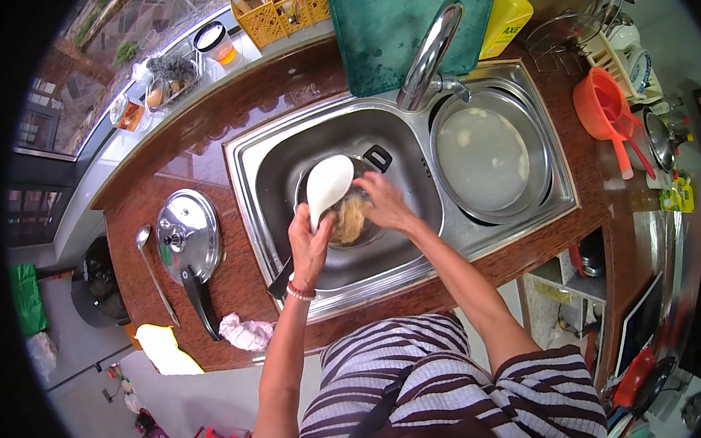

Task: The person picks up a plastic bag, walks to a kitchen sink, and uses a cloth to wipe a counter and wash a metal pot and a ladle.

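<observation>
My left hand (310, 243) grips the narrow handle of a white spoon-shaped utensil (330, 181), its broad end pointing away from me. Blurred by motion, my right hand (384, 202) hovers just right of the utensil, fingers bent; whether they hold anything cannot be made out. Beneath both hands a metal pot sits in the left sink basin (410, 231), with a black side handle (378, 158) and a long black handle (280, 280). Inside the pot a tan, fibrous-looking lump (352, 220) lies in water. My hands cover part of the pot.
A chrome faucet (430, 55) rises behind the basins. The right basin holds a metal bowl of cloudy water (483, 158). On the left counter lie a pressure cooker lid (188, 233), a long spoon (156, 273) and a crumpled cloth (247, 333). A green board (367, 39) leans behind.
</observation>
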Demonstrator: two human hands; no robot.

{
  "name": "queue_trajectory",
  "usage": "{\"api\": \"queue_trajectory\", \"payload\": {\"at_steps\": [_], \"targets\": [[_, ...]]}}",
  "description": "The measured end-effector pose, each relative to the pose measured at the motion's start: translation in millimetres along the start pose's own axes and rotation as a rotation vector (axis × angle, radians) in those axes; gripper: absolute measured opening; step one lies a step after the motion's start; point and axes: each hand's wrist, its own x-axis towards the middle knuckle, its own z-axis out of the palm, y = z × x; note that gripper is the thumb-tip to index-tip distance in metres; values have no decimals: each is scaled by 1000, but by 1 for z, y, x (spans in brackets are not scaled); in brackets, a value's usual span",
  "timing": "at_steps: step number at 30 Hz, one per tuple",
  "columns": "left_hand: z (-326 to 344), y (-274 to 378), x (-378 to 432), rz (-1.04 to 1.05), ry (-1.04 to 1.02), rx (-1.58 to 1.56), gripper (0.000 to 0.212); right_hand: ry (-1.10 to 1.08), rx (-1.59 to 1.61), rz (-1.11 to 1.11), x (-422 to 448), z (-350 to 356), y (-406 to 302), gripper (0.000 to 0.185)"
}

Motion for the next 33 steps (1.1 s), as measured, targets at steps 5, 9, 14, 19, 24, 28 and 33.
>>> {"api": "queue_trajectory", "payload": {"at_steps": [5, 9, 14, 19, 24, 28, 33], "targets": [[31, -13, 27, -346, -246, -415, 30, 735, -139, 79, 49, -124, 7, 50], [59, -5, 49, -489, -537, -624, 47, 477, -286, 226, 81, -176, 40, 33], [71, -6, 64, -600, -652, -733, 51, 455, -403, 79, 90, -193, 84, 29], [77, -18, 72, -622, -624, -678, 39, 640, -465, -45, 69, -160, 22, 42], [88, -40, 94, -581, -663, -548, 21, 226, 780, 291, 41, -63, 4, 38], [96, -55, 87, -567, -528, -600, 14, 332, 605, 338, 40, -45, 6, 22], [94, -23, 72, -455, -270, -682, 15, 304, -45, 27, 40, -65, -17, 25]]}}
